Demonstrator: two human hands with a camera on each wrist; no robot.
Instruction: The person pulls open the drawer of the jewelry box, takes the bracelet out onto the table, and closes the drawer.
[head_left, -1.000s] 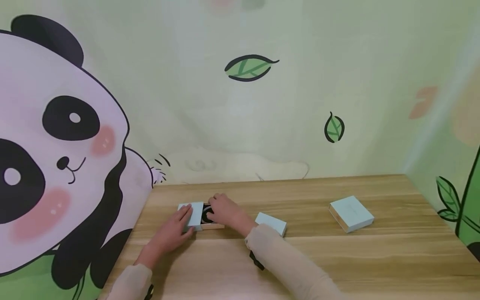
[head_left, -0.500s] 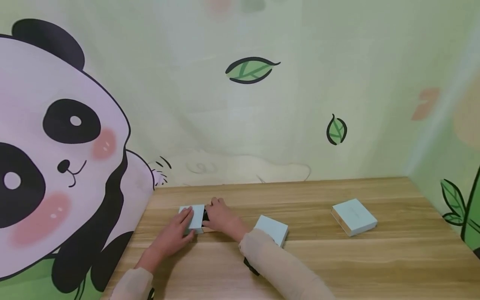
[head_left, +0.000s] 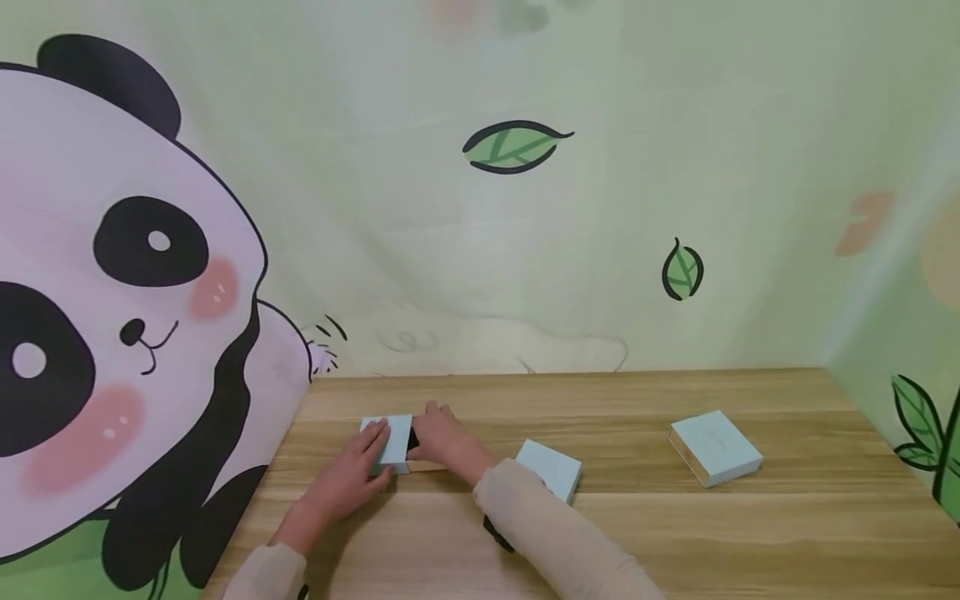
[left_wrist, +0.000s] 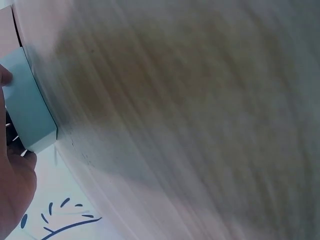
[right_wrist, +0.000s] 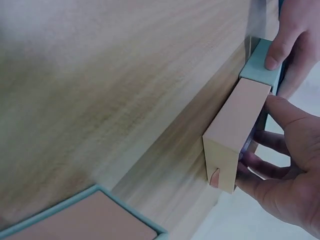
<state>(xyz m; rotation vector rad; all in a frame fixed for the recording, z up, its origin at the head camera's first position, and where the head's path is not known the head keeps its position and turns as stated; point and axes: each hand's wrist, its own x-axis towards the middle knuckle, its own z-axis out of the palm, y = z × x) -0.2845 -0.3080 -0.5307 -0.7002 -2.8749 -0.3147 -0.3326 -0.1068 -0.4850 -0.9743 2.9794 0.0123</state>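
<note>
A light-blue slide box (head_left: pixel 400 440) lies at the table's left, its peach inner drawer (right_wrist: pixel 237 116) pulled out to the right. My left hand (head_left: pixel 345 482) holds the blue sleeve, fingers across the top and thumb against the front side. Over the drawer is my right hand (head_left: pixel 446 442), its thumb at the drawer's edge beside the sleeve and its bent fingers reaching into the open top. Something black (head_left: pixel 413 439) shows in the gap between sleeve and hand; most of it is hidden, and I cannot tell whether the fingers grip it.
A second light-blue box (head_left: pixel 551 469) lies just right of my right forearm, partly covered by the sleeve of my top. A third blue box (head_left: pixel 716 447) sits farther right on the wooden table (head_left: pixel 622 533). A printed panda wall (head_left: pixel 405 208) stands behind.
My right hand has shifted slightly left and down over the drawer, covering most of the black item with a grey curve that showed before. My left hand stays on the sleeve.
</note>
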